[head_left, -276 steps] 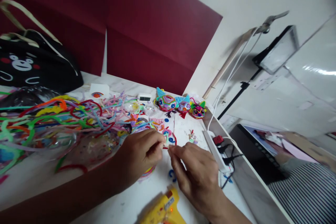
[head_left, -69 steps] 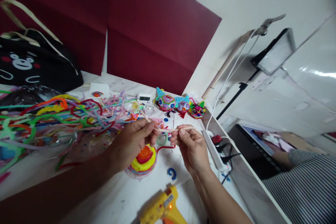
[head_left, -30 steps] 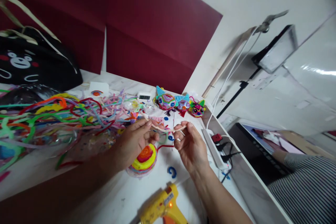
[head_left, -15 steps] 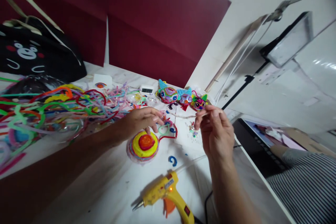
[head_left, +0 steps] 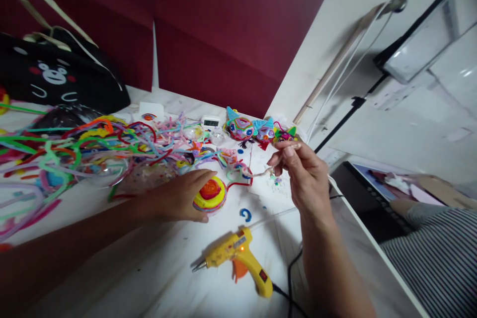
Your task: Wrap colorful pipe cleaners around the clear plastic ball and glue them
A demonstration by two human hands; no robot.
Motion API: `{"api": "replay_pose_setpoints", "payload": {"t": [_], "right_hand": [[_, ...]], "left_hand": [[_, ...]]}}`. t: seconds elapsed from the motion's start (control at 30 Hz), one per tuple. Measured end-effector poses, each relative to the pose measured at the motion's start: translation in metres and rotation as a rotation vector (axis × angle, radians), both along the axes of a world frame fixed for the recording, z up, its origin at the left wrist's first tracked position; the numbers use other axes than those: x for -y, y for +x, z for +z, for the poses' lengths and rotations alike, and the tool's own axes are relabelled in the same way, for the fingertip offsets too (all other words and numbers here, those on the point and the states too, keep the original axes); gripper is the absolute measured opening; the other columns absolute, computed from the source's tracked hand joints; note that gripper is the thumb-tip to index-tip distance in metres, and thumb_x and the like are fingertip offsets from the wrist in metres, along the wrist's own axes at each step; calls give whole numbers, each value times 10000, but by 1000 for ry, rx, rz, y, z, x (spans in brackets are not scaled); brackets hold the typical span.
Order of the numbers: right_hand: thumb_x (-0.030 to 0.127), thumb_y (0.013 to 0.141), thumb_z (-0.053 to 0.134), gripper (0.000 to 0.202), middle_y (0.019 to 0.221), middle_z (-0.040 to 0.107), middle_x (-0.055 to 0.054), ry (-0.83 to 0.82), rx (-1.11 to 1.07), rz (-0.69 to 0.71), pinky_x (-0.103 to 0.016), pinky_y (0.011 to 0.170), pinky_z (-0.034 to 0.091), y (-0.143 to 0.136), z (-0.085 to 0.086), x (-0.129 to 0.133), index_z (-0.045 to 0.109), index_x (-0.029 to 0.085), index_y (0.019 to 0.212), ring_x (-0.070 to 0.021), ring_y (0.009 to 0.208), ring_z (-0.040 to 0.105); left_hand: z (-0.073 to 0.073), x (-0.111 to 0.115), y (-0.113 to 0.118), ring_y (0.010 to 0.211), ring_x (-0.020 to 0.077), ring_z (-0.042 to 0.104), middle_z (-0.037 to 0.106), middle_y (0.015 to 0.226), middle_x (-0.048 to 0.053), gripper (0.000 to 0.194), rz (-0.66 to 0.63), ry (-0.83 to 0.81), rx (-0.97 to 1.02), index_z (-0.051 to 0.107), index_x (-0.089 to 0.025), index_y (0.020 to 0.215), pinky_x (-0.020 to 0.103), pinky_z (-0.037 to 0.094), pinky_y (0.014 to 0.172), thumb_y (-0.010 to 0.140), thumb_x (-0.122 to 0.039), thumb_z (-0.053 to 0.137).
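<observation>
My left hand (head_left: 184, 196) wraps around the near side of a round craft piece (head_left: 212, 198) on the table, thumb and fingers at its edges. The piece has yellow and orange-red rings on top and coloured bands below. My right hand (head_left: 307, 171) is raised to the right, thumb and fingers pinching a thin, pale, twisted cord (head_left: 263, 174) that trails leftward. A red pipe cleaner (head_left: 240, 184) lies between the hands. Below it rest a curled blue piece (head_left: 245, 215) and a yellow hot glue gun (head_left: 238, 253) lying on its side, its light lit.
Tangled pipe cleaners (head_left: 108, 139) cover the left side. At the back stand a black bag (head_left: 55, 79), a small digital timer (head_left: 210, 121) and decorated animal-face crafts (head_left: 240, 128). The glue gun's cord (head_left: 288, 298) runs by my right forearm. A person in striped clothing (head_left: 436, 263) is at right.
My left hand has come down and leftward from above the round piece to grip its side. The right hand keeps its pinch, and the pale cord now hangs lower toward the left.
</observation>
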State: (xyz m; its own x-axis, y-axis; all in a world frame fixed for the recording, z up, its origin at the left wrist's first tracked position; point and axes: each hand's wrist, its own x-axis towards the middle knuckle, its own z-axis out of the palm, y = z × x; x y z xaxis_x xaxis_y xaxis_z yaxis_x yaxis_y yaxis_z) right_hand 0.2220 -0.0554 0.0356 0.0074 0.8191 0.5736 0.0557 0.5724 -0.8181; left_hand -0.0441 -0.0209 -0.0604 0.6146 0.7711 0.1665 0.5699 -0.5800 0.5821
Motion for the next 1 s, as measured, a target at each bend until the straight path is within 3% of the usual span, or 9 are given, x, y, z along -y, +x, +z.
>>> {"api": "replay_pose_setpoints", "payload": {"t": [0.17, 0.3, 0.4, 0.53, 0.63, 0.8, 1.0], "right_hand": [[306, 942, 586, 154, 663, 671, 15, 21, 72, -41, -257, 618, 462, 4, 1, 0, 701, 204, 958, -121, 616, 594], [353, 927, 596, 156, 651, 654, 28, -110, -39, 85, -265, 621, 488, 4, 1, 0, 654, 208, 939, -125, 597, 624], [403, 865, 651, 203, 649, 632, 45, -273, -135, 173, -241, 512, 462, 0, -2, -4, 610, 208, 902, -103, 484, 584], [460, 722, 752, 336, 660, 611, 46, -465, -198, 179, -191, 384, 303, -12, -14, -14, 594, 181, 823, -42, 388, 417], [428, 671, 801, 356, 605, 552, 57, -547, -178, 192, -180, 376, 222, -20, -23, -19, 606, 157, 795, -28, 397, 355], [388, 560, 888, 494, 672, 608, 30, -634, -138, 275, -177, 405, 260, -32, -21, -12, 659, 143, 922, -49, 470, 435], [348, 570, 887, 353, 580, 568, 58, -590, -171, 328, -188, 421, 246, -37, -18, -4, 646, 156, 742, -46, 455, 416]], "left_hand": [[-17, -9, 1, 1348, 361, 446, 481, 1464, 172, 940, -1, 42, -123, 410, -162, 1440, 407, 367, 1122, 619, -420, 788], [-10, -11, 2, 1318, 386, 477, 503, 1444, 184, 997, 74, -17, -85, 405, -138, 1441, 425, 392, 1098, 581, -454, 800], [1, -11, 1, 1250, 397, 541, 568, 1385, 173, 1021, 154, -173, 65, 378, -164, 1451, 471, 463, 1026, 588, -500, 809], [13, -15, 2, 1292, 401, 505, 534, 1434, 152, 1033, 128, -347, 464, 329, -232, 1463, 485, 511, 995, 592, -476, 828], [21, -15, 6, 1359, 414, 418, 452, 1500, 137, 1019, 125, -227, 586, 340, -241, 1451, 513, 459, 1065, 586, -420, 848], [26, -17, 19, 1404, 397, 352, 364, 1543, 109, 1046, 139, -55, 673, 276, -270, 1478, 532, 338, 1157, 608, -408, 840], [23, -20, 38, 1398, 384, 368, 390, 1516, 147, 1065, 93, 16, 763, 229, -252, 1499, 504, 379, 1131, 631, -340, 838]]}}
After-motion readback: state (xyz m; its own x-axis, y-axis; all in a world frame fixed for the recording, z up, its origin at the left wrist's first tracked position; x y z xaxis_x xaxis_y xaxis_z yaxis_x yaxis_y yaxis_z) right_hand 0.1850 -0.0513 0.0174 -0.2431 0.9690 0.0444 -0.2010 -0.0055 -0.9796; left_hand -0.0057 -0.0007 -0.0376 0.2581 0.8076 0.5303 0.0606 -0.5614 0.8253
